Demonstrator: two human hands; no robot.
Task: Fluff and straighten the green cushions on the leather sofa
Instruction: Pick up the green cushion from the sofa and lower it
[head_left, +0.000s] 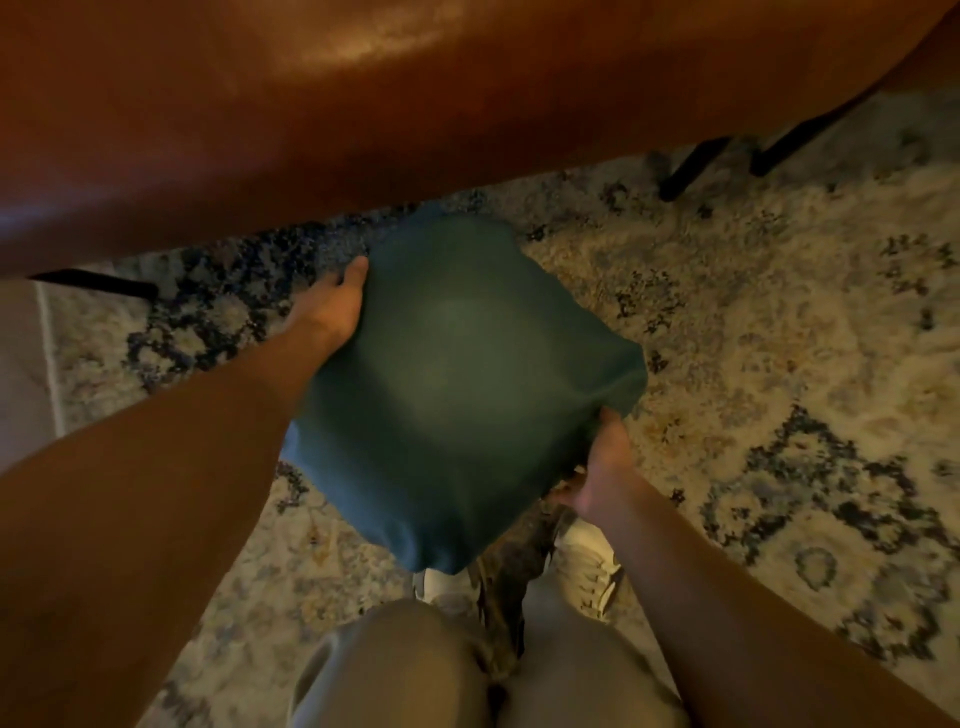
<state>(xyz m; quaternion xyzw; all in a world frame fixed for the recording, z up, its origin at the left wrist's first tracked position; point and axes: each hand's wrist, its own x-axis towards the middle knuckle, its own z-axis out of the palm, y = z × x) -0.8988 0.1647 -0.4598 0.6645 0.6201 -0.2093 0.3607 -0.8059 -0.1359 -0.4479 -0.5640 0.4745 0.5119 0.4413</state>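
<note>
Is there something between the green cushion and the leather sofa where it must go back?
Nothing visible. The green cushion, held by the left hand and right hand, hangs over the rug before the bare sofa.

Pretty dim, warm orange light, with a soft glare patch on the leather sofa (363, 41) up top; whole frame's motion-blurred and soft, edges bowed by the wide lens

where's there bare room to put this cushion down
The brown leather sofa seat above the square green cushion shows wide bare leather. The patterned cream rug is bare right of the right hand, below the black sofa legs. It is crowded by the pale shoes and left hand.
</note>
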